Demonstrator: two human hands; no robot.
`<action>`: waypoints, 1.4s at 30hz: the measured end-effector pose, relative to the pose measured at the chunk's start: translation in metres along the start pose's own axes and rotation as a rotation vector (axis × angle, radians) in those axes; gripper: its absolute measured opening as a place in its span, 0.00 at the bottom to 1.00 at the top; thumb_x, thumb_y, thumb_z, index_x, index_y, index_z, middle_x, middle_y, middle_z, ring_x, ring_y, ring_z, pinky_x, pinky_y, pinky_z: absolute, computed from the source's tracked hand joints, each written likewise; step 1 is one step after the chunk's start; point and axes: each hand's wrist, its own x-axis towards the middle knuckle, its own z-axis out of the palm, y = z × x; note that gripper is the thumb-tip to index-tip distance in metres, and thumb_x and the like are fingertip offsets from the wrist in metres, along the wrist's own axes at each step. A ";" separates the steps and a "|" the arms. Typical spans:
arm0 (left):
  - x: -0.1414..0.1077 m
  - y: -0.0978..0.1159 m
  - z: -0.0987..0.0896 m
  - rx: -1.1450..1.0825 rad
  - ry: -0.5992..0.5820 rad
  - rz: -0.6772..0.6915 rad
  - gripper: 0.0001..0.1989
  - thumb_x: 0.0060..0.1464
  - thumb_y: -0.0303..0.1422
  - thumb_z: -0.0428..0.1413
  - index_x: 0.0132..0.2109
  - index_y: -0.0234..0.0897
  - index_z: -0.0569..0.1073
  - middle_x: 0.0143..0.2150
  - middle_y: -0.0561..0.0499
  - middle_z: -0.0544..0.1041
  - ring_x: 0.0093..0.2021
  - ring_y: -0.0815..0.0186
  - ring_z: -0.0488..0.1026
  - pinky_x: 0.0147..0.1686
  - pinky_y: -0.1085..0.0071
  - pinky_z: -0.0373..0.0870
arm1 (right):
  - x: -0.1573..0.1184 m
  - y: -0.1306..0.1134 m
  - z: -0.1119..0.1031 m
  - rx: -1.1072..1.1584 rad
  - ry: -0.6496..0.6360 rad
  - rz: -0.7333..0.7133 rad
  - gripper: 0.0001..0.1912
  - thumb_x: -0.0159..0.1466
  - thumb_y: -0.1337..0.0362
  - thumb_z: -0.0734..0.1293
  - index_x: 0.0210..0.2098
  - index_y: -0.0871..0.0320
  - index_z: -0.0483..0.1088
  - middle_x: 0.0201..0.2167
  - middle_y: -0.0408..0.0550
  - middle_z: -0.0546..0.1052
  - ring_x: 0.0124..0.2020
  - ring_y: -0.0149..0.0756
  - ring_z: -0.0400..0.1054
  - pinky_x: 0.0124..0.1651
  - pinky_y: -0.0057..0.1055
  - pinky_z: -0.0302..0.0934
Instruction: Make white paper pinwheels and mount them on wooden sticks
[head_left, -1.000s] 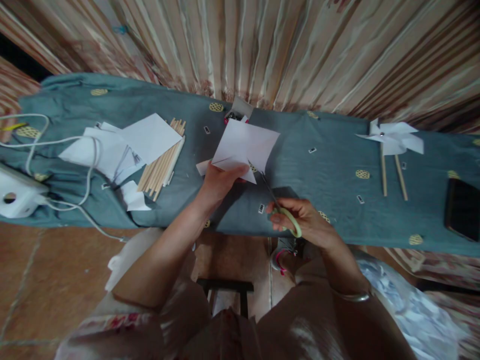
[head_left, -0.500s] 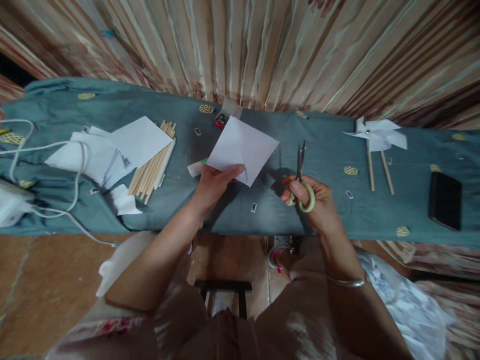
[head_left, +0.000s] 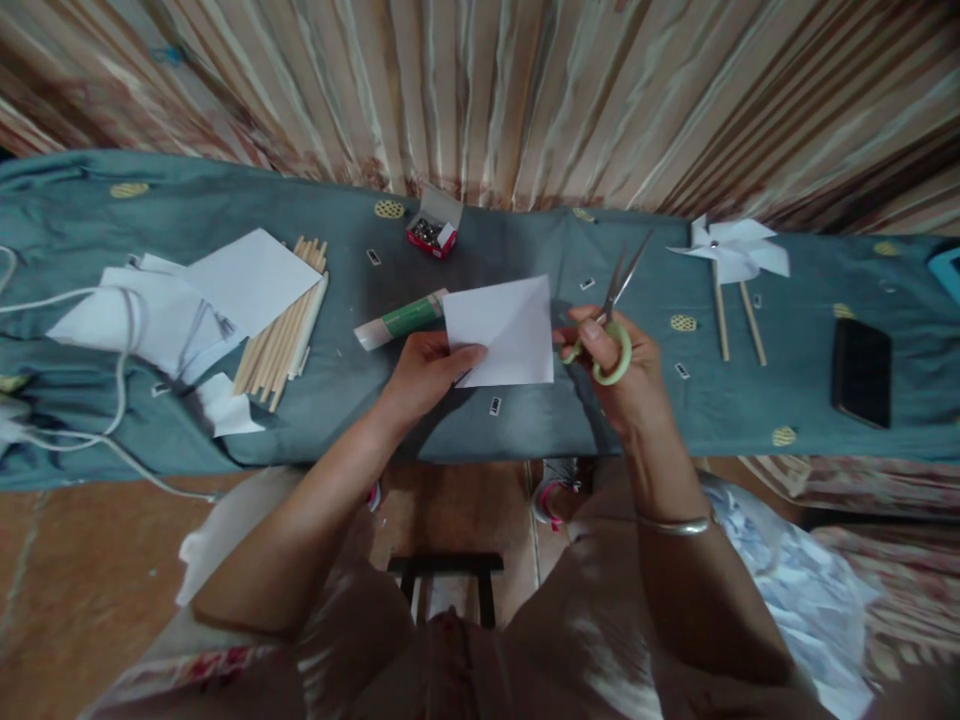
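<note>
A square of white paper (head_left: 510,330) is pinched at its left edge by my left hand (head_left: 427,372), thumb on top. My right hand (head_left: 626,365) grips a pair of scissors (head_left: 616,345) by light green handles; the blades point up and away, slightly parted. The scissors are just right of the paper and do not cut into it. A green and white glue stick (head_left: 405,318) lies behind my left hand. Farther back stands a small red box (head_left: 433,236) with its flap up and shiny metal pins inside.
On the left lie white paper sheets (head_left: 255,275), a bundle of wooden sticks (head_left: 277,345) and a white cable (head_left: 120,390). Paper pinwheels (head_left: 739,250) on sticks and a black phone (head_left: 862,372) rest on the right. A curtain (head_left: 480,100) hangs behind the cloth-covered table (head_left: 360,420).
The paper has turned from a diamond to a squarer position and moved lower, uncovering the red box and glue stick. The scissor blades have opened wider and tilted right.
</note>
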 end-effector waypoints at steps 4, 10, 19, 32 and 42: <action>-0.003 0.001 0.004 0.016 -0.038 -0.049 0.12 0.44 0.40 0.67 0.28 0.34 0.80 0.23 0.52 0.75 0.23 0.69 0.65 0.25 0.72 0.57 | 0.000 0.005 0.010 -0.017 -0.018 -0.003 0.14 0.49 0.59 0.78 0.34 0.51 0.76 0.25 0.35 0.73 0.25 0.27 0.64 0.30 0.27 0.61; -0.003 -0.003 0.009 0.019 -0.001 -0.080 0.11 0.41 0.39 0.67 0.28 0.34 0.80 0.25 0.50 0.77 0.25 0.67 0.67 0.27 0.71 0.59 | 0.000 0.010 0.023 -0.018 0.051 0.027 0.14 0.47 0.63 0.78 0.31 0.52 0.73 0.22 0.33 0.71 0.22 0.25 0.60 0.26 0.25 0.56; -0.003 0.009 0.006 0.130 -0.002 0.020 0.09 0.44 0.36 0.63 0.22 0.37 0.78 0.21 0.54 0.73 0.24 0.70 0.65 0.27 0.72 0.58 | 0.004 0.011 0.015 0.026 0.105 -0.009 0.12 0.46 0.65 0.77 0.29 0.53 0.73 0.22 0.34 0.72 0.23 0.26 0.62 0.27 0.27 0.57; -0.003 0.010 -0.003 -0.054 0.091 0.013 0.10 0.45 0.39 0.67 0.30 0.36 0.81 0.27 0.50 0.78 0.28 0.68 0.72 0.31 0.71 0.68 | 0.018 0.012 -0.013 0.062 0.200 -0.067 0.15 0.47 0.61 0.77 0.32 0.51 0.71 0.28 0.36 0.74 0.30 0.30 0.69 0.35 0.31 0.65; -0.006 -0.014 0.035 -0.325 -0.034 -0.114 0.27 0.42 0.50 0.70 0.42 0.35 0.76 0.41 0.46 0.82 0.43 0.59 0.79 0.39 0.68 0.76 | 0.011 0.023 0.025 0.145 0.161 0.020 0.15 0.47 0.61 0.78 0.31 0.52 0.71 0.26 0.35 0.73 0.27 0.28 0.66 0.33 0.28 0.63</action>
